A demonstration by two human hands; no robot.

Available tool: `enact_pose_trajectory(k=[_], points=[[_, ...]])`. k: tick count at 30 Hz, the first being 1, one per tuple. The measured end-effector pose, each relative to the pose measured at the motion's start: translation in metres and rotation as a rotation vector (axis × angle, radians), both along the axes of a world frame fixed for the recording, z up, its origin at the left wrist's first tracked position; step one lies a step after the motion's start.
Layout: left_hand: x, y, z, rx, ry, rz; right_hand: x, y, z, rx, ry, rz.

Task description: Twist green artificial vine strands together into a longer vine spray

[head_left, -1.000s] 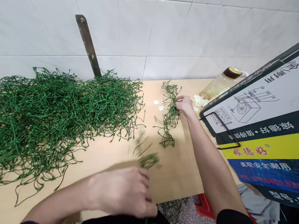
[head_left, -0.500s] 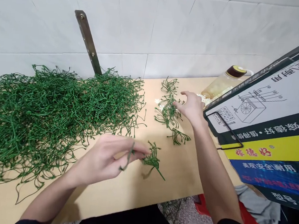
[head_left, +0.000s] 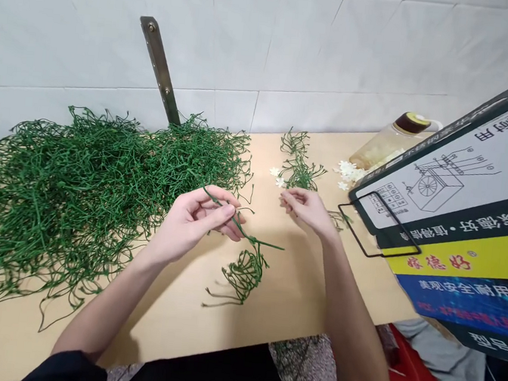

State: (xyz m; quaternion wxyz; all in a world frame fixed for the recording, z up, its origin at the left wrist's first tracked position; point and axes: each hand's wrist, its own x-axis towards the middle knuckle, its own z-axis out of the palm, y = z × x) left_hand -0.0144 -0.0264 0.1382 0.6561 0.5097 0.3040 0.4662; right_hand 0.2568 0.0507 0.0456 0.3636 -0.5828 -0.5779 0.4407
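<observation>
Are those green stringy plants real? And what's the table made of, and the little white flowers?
The green sprig in the left hand looks like plastic: even colour, slight shine, springy curls, same as the big green pile. The table looks like pale, smooth wood or laminate. The small white flowers seem fabric or plastic; too small to tell.

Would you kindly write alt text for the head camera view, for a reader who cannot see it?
A person's left hand pinches a green plastic stem above a wooden table, while the right hand hovers beside it, fingers curled. A large heap of green stems fills the table's left side; small white flowers, a plastic jar and a printed box sit right.
</observation>
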Motion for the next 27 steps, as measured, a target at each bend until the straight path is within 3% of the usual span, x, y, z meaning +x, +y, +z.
enact_pose_trajectory(k=[1,4,6,8,12,17,21,27], points=[[0.001,0.002,-0.002,-0.02,-0.013,-0.004,0.0,-0.003,0.003,-0.009,0.1,0.08],[0.004,0.009,-0.005,-0.064,-0.045,0.002,-0.012,-0.015,0.016,-0.012,0.378,0.532],[0.005,0.013,-0.009,-0.089,-0.065,0.034,-0.025,-0.019,0.019,0.013,0.389,0.753],[0.004,0.017,-0.013,-0.107,-0.095,0.109,-0.036,-0.021,0.017,-0.025,0.308,0.828],[-0.002,0.028,-0.025,-0.17,-0.169,0.291,-0.04,-0.019,-0.002,-0.249,0.312,0.688],[-0.003,0.038,-0.039,-0.207,-0.112,0.353,-0.031,-0.015,-0.023,-0.215,0.584,0.453],[0.001,0.037,-0.047,-0.181,0.137,0.243,-0.028,-0.018,-0.018,-0.25,0.633,0.388],[0.005,0.033,-0.062,-0.005,0.606,-0.045,-0.03,-0.021,-0.014,-0.266,0.602,0.369]])
